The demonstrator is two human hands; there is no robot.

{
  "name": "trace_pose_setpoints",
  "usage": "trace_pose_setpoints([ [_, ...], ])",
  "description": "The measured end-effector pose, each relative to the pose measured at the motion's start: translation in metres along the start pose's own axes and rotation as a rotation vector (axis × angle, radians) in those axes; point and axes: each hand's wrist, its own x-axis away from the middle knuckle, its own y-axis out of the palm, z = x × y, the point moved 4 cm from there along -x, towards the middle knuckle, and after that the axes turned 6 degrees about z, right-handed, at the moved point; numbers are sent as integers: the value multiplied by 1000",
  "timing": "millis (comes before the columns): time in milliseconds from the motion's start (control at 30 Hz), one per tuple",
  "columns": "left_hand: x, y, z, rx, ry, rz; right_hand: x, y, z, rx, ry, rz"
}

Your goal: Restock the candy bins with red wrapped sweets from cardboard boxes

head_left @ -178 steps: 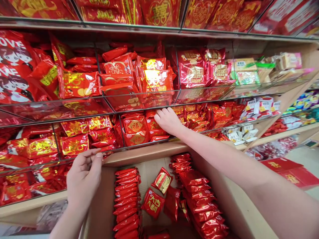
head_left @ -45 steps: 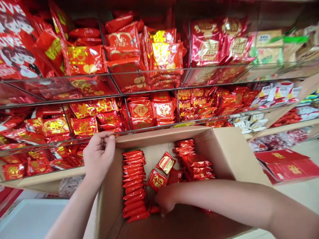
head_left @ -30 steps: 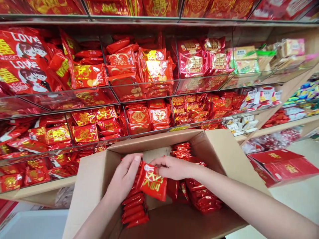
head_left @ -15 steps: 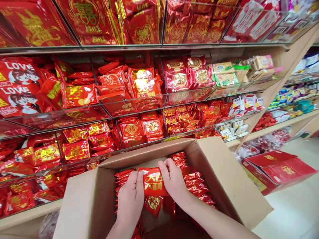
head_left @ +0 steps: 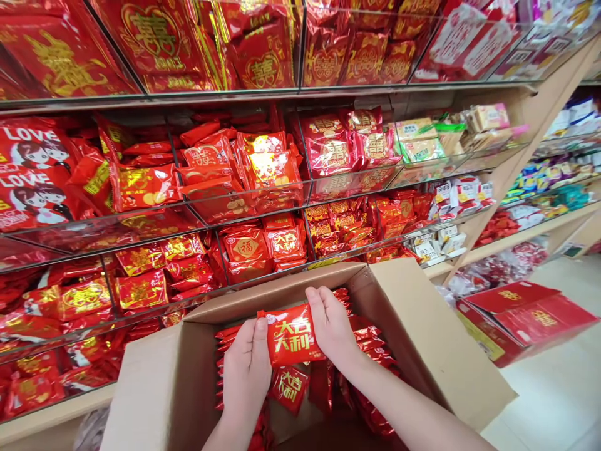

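Note:
Between my two hands is a red snack packet (head_left: 292, 336) with gold characters, its printed face turned up toward me. My left hand (head_left: 247, 360) grips the packet's left end, thumb on top. On its right end, my right hand (head_left: 332, 322) is closed with the fingers wrapped round the edge. Both hands are over an open cardboard box (head_left: 282, 289). Inside, another packet of the same print (head_left: 289, 388) lies below the held one. Rows of red packets stand along the box's left and right sides, partly hidden by my hands.
Behind the box rise shelves (head_left: 263, 210) with clear fronts and dividers, filled with red and gold packets. One compartment holds packets of the same print (head_left: 285, 243). The box's right flap (head_left: 436, 332) sticks outward. A red carton (head_left: 526, 319) sits on the floor at right.
The held packet has come up slightly and more of its face shows. My right hand has shifted a little right and up, while my left hand stays nearly in place.

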Motion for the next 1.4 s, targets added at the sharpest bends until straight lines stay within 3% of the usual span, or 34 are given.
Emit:
trace_pose_setpoints([
  [267,-5,9,-1,202,-123,-27,-2,10,6,-578,399,-138],
  [433,-12,5,-9,293,-137,63,1,-3,1,-562,356,-349],
  [633,-18,6,-9,261,-88,57,-2,-4,7,-508,324,-301],
  [700,-25,5,-7,229,-52,81,-4,-9,5,-339,159,-211],
  [800,-36,3,-5,228,-32,119,0,-18,-13,59,-376,-96],
  [867,-41,4,-2,305,-65,122,8,-17,-23,299,-730,-119],
  [933,-44,8,3,426,-121,108,12,-15,-28,467,-951,-113],
  [1100,-42,18,18,568,-239,99,10,-9,-39,592,-1275,5],
  [1233,-44,15,23,473,-270,36,-3,-5,-51,566,-1491,23],
  [1333,-51,-5,26,240,-131,2,-33,-5,-60,638,-1503,103],
  [1400,-58,-27,26,40,7,54,-60,-3,-63,734,-1476,148],
])
